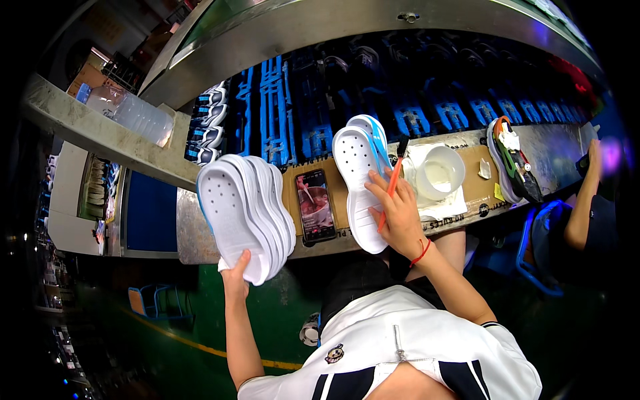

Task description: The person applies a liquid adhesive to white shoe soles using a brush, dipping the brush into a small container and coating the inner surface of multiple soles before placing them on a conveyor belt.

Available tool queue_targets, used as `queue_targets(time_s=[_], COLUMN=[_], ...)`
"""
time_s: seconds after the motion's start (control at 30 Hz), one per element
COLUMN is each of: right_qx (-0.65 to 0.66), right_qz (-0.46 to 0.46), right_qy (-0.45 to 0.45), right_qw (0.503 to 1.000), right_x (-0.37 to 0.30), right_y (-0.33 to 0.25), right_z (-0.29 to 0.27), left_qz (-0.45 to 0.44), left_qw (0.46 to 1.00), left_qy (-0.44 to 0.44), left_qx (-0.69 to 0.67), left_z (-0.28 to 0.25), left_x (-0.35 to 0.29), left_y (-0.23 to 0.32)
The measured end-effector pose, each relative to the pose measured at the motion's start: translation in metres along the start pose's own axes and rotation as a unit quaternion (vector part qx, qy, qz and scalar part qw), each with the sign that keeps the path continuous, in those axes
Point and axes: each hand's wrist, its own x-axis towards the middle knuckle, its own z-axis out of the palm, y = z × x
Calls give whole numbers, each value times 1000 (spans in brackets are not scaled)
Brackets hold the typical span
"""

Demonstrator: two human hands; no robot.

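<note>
- Factory desk (527, 157), mid frame: phone (315, 205), white bowl (440, 172).
- Left hand (235, 275), grip clamped on stack of white soles (247, 210), lower left.
- Right hand (399, 212), grip clamped on orange brush (392, 188), steadying white sole (357, 183), centre.

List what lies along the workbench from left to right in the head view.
Stack of white shoe soles held up by the left hand → smartphone lying flat → white sole under the right hand, which holds an orange brush → white bowl → multicoloured shoes.
</note>
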Motion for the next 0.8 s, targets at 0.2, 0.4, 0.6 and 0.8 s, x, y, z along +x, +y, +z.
queue_targets(time_s=[0.2,0.4,0.6,0.8], right_qx=[6,16,23,89], right_qz=[-3,-3,-34,-39], right_qy=[7,9,35,57], right_qw=[1000,1000,999,994], right_x=[-2,-7,-12,-22], right_y=[1,3,4,4], right_z=[-3,-9,-14,-41], left_qz=[128,143,619,619], left_qw=[972,854,401,213], left_qy=[-8,59,-31,-372], left_qx=[196,497,675,659], left_z=[26,67,101,124], left_x=[14,-10,38,61], left_y=[2,48,110,124])
